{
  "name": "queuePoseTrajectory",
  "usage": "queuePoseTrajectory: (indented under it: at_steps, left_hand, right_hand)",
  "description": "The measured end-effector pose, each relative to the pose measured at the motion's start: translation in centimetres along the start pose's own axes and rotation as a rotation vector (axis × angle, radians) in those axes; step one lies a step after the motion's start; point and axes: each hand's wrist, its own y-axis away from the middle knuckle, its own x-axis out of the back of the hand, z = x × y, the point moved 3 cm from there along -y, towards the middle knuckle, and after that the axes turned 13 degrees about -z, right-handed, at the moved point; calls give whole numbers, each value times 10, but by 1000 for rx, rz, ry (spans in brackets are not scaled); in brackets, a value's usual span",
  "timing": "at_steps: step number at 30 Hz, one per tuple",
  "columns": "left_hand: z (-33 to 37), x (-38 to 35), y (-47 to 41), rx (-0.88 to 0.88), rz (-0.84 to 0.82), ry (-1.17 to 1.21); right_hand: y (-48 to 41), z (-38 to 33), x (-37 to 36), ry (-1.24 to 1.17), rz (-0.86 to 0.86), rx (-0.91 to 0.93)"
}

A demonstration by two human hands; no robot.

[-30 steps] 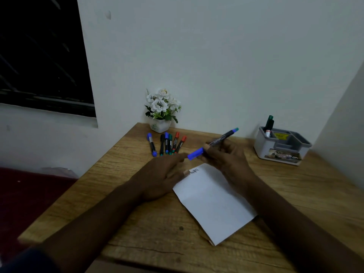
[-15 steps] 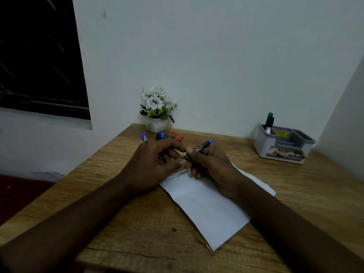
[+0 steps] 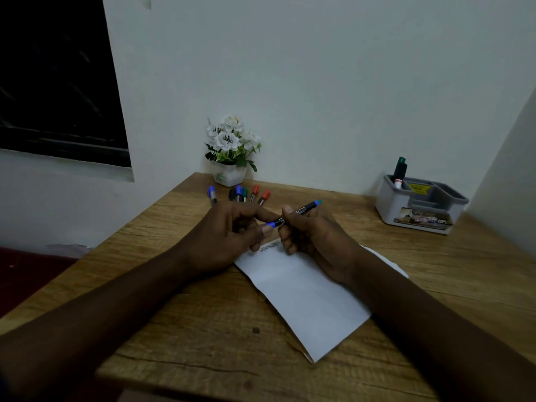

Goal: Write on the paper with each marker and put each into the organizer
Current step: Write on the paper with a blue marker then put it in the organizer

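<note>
At frame centre, above the top edge of the paper [image 3: 304, 297], the right hand [image 3: 317, 237] grips the marker [image 3: 301, 211] by its barrel while the left hand [image 3: 226, 236] pinches its blue cap [image 3: 270, 224]. This is likely recapping after writing; next, the capped marker must travel to the organizer [image 3: 390, 206] at right.

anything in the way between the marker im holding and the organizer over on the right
Nothing visible does. Only bare table lies between the organizer and the marker, which the right hand grips and the left hand pinches.
</note>
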Motion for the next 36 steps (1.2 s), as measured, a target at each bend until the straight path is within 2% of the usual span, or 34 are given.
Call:
queuePoseTrajectory:
  at_steps: [6, 13, 16, 18, 21, 23, 26, 31, 36]
  left_hand:
    - [0, 1, -1, 2, -22, 17]
    - [-5, 0, 3, 51, -143, -89]
    - [-2, 4, 3, 61, -75, -45]
    - [-1, 12, 4, 86, 27, -27]
    - [-6, 26, 7, 104, 227, -200]
    - [-10, 29, 8, 119, 296, -305]
    - [-15, 26, 6, 155, 248, -408]
    - [-25, 18, 1, 320, 6, -694]
    - [-26, 21, 4, 310, 51, -661]
  right_hand:
    - [-1, 1, 0, 4, 9, 5]
    - [0, 2, 4, -50, 33, 16]
    - [0, 2, 6, -139, 87, 28]
    - [0, 2, 7, -234, 136, 28]
    - [1, 1, 12, -360, 202, 51]
    - [2, 0, 13, -366, 227, 81]
    - [3, -1, 11, -262, 241, 137]
    - [5, -11, 17, 105, 262, 172]
    - [11, -2, 24, 772, 210, 139]
